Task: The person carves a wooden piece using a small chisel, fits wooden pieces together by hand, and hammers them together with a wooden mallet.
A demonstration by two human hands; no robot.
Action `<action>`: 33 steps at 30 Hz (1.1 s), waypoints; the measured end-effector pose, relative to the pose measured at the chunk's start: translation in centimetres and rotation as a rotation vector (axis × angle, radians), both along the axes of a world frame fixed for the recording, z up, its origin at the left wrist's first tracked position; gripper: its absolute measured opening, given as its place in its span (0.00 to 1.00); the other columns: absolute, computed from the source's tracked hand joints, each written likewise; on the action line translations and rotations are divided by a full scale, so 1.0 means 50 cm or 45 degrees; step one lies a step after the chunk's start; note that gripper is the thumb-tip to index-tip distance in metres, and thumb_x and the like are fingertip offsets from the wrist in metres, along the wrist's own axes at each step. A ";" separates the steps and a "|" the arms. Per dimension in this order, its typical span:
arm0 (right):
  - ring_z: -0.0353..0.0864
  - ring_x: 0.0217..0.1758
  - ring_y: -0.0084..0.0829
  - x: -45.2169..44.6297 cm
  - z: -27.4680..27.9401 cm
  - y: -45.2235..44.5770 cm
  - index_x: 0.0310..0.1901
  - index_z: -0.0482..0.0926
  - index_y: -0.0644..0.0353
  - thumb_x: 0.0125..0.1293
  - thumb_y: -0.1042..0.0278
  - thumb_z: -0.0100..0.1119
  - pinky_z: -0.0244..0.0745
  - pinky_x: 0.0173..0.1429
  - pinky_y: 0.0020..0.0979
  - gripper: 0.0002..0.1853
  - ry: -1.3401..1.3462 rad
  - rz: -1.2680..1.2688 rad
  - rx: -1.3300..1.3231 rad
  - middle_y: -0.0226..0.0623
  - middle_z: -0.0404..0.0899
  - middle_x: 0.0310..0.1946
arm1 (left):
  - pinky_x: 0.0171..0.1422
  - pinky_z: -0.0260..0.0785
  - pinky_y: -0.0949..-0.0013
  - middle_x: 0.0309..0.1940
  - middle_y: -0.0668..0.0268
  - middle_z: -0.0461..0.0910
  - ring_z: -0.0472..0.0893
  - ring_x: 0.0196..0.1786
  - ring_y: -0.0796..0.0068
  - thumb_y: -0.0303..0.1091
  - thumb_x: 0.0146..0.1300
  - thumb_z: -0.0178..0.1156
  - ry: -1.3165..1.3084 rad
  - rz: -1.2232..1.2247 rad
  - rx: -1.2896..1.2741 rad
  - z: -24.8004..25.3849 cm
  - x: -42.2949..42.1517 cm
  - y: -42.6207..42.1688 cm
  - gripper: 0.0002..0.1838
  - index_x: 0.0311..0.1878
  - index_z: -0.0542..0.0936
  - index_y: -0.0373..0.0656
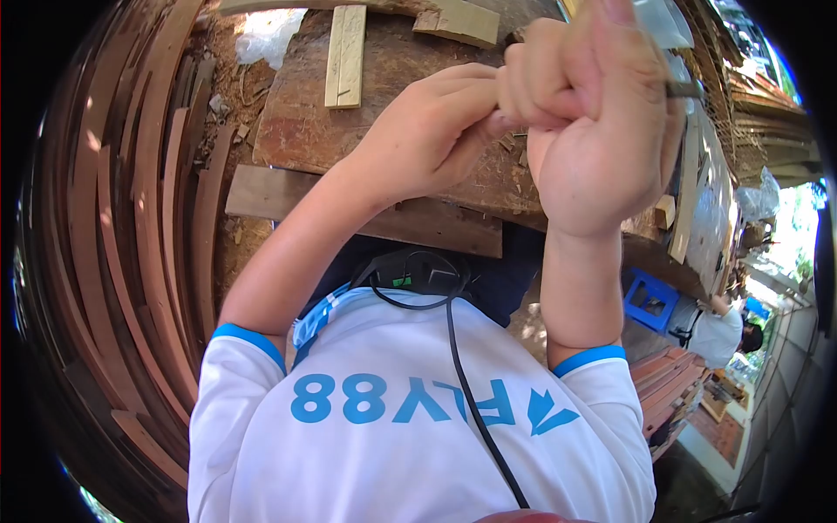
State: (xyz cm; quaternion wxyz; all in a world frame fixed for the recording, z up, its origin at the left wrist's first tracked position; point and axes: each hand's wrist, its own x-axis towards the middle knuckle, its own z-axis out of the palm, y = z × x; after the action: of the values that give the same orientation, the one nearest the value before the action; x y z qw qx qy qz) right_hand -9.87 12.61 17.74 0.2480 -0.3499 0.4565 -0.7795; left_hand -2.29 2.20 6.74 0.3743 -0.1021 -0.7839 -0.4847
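Note:
My left hand is closed, its fingertips pinched together against the fingers of my right hand. What lies between those fingertips is hidden. Beside it my right hand is curled into a fist, raised close to the camera. A short dark, metal-looking end sticks out past the far side of this fist; the rest of it is covered. Below both hands is a worn wooden bench top. A pale wooden strip lies on it, near a pale curved wood piece at the back.
Long reddish boards are stacked on the left. A brown plank runs along the bench's near edge. To the right are a blue plastic stool, another person in a light shirt and more stacked boards. A black cable hangs over my shirt.

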 end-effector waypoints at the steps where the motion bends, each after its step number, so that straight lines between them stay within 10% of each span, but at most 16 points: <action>1: 0.59 0.19 0.18 0.011 0.008 -0.002 0.28 0.71 0.60 0.89 0.51 0.54 0.53 0.26 0.30 0.28 -0.054 -0.027 0.040 0.25 0.64 0.20 | 0.54 0.81 0.52 0.44 0.51 0.87 0.85 0.48 0.42 0.27 0.75 0.65 -0.035 -0.027 0.014 -0.003 0.004 0.003 0.10 0.56 0.84 0.37; 9: 0.83 0.36 0.33 -0.130 -0.049 0.074 0.49 0.81 0.56 0.89 0.43 0.43 0.78 0.43 0.35 0.25 0.416 -0.541 0.163 0.39 0.83 0.36 | 0.52 0.82 0.60 0.45 0.58 0.89 0.89 0.46 0.59 0.27 0.82 0.58 -0.075 -0.169 0.096 -0.017 -0.017 -0.001 0.09 0.56 0.85 0.38; 10: 0.86 0.59 0.38 -0.189 -0.086 0.132 0.66 0.80 0.60 0.84 0.37 0.53 0.82 0.65 0.41 0.31 0.738 -0.678 0.543 0.46 0.86 0.53 | 0.54 0.82 0.62 0.49 0.56 0.90 0.90 0.47 0.61 0.32 0.85 0.54 -0.077 -0.172 0.082 -0.016 -0.016 -0.001 0.10 0.53 0.84 0.38; 16: 0.76 0.75 0.53 -0.218 -0.279 0.239 0.77 0.76 0.52 0.73 0.36 0.70 0.68 0.80 0.51 0.40 1.137 -0.805 1.860 0.51 0.76 0.73 | 0.51 0.82 0.63 0.49 0.59 0.91 0.89 0.45 0.64 0.38 0.88 0.53 -0.123 -0.186 0.127 -0.014 -0.010 0.003 0.16 0.52 0.85 0.37; 20: 0.77 0.76 0.51 -0.160 -0.206 0.212 0.77 0.77 0.51 0.73 0.48 0.73 0.68 0.81 0.50 0.35 1.274 -0.691 0.973 0.50 0.80 0.70 | 0.52 0.81 0.64 0.57 0.56 0.89 0.89 0.49 0.64 0.42 0.89 0.52 -0.070 -0.133 0.229 -0.018 -0.024 0.015 0.19 0.49 0.85 0.37; 23: 0.82 0.72 0.48 -0.071 -0.174 0.160 0.76 0.78 0.54 0.69 0.60 0.76 0.74 0.76 0.48 0.35 0.742 -0.164 0.624 0.47 0.84 0.66 | 0.56 0.80 0.64 0.59 0.53 0.87 0.87 0.55 0.64 0.42 0.90 0.51 -0.050 -0.044 0.354 -0.027 -0.041 0.029 0.20 0.47 0.84 0.36; 33: 0.89 0.57 0.42 -0.165 -0.309 0.127 0.63 0.81 0.68 0.72 0.60 0.70 0.81 0.63 0.40 0.24 0.506 -0.517 0.847 0.53 0.89 0.53 | 0.51 0.72 0.60 0.43 0.60 0.83 0.81 0.44 0.62 0.37 0.87 0.55 -0.498 0.409 0.114 0.001 -0.040 -0.036 0.17 0.40 0.80 0.37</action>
State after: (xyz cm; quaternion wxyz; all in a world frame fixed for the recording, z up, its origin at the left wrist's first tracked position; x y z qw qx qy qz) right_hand -18.10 18.96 2.28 0.0964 -0.2972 0.7812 -0.5405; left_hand -4.30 0.41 6.79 0.2918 0.1361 -0.8254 -0.4638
